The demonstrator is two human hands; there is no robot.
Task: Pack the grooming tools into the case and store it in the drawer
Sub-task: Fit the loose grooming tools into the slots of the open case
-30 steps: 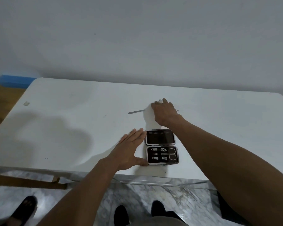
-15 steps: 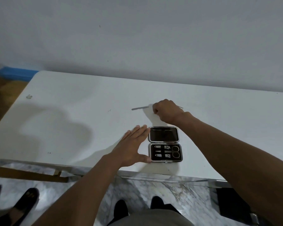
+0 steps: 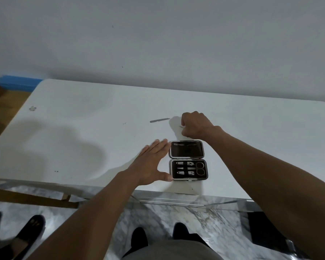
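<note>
We see a white table (image 3: pixel 73 113) against a plain grey wall (image 3: pixel 158 34), marble floor (image 3: pixel 186 214) near us.

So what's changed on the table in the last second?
The right hand, flat on the table before, has curled its fingers round a thin tool beyond the case. The left hand stays flat beside the case; the metal file hasn't moved.

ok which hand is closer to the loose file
Right. The right hand, gripping a thin tool, is just right of the file; the left hand rests nearer the person, against the case.
</note>
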